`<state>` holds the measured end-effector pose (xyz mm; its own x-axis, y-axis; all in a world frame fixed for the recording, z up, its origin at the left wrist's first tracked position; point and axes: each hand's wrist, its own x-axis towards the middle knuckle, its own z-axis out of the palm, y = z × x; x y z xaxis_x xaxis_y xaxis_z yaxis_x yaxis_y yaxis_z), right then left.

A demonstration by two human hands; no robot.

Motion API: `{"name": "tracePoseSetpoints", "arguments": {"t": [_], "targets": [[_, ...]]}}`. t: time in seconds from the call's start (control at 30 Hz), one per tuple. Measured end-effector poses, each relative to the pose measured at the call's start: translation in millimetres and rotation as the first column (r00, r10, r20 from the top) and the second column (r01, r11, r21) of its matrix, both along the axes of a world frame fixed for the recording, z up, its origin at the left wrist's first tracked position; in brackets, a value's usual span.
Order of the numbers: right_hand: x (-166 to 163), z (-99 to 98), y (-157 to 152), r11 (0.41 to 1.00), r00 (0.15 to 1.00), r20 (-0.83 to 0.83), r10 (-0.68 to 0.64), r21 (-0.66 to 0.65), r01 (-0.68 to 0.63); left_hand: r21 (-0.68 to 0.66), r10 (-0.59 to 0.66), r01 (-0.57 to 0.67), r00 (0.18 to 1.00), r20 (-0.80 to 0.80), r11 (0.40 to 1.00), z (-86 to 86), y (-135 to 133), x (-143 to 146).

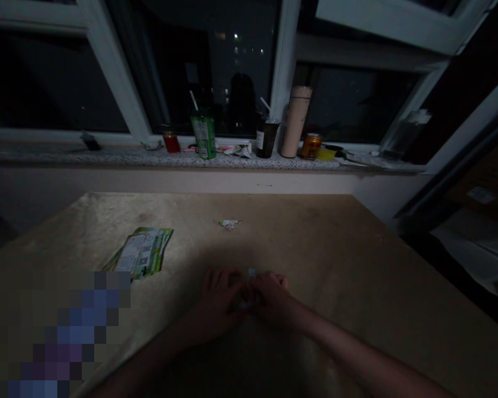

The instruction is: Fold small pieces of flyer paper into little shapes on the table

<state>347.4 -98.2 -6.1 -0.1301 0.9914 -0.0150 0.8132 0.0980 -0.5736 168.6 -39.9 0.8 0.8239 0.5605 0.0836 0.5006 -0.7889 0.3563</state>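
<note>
Both hands meet over the near middle of the table, at a small pale piece (252,272), perhaps paper or plastic. My right hand (271,293) is curled with its fingertips pinched on the piece. My left hand (219,296) presses its thumb and forefinger towards the same piece, its other fingers bent. More of something whitish shows below the fingertips, mostly covered. Beyond the hands lies a small folded printed packet piece (229,224). To the left are flat green printed packets (145,251), overlapping each other. The light is dim and details between the fingers are hard to see.
The brown table (307,237) ends at a wall below a stone windowsill (232,160). On the sill stand a red jar (171,142), a green cup (203,132), a dark cup (266,137), a pink flask (295,121) and an orange can (311,146). Lower left is pixelated.
</note>
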Motion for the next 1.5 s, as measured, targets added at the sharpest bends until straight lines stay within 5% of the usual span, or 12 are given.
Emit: {"name": "tracePoseSetpoints", "arguments": {"t": [1.13,1.5], "targets": [[5.8,12.1,11.8,0.989,0.991,0.033,0.127,-0.085,-0.124,0.04,-0.017,0.017,1.0,-0.015,0.999,-4.7,-2.2,-2.6],[12.9,9.1,2.2,0.991,0.984,-0.115,0.133,-0.019,-0.136,0.068,0.009,-0.015,0.996,0.09,0.998,-0.9,-3.0,-7.2]]}}
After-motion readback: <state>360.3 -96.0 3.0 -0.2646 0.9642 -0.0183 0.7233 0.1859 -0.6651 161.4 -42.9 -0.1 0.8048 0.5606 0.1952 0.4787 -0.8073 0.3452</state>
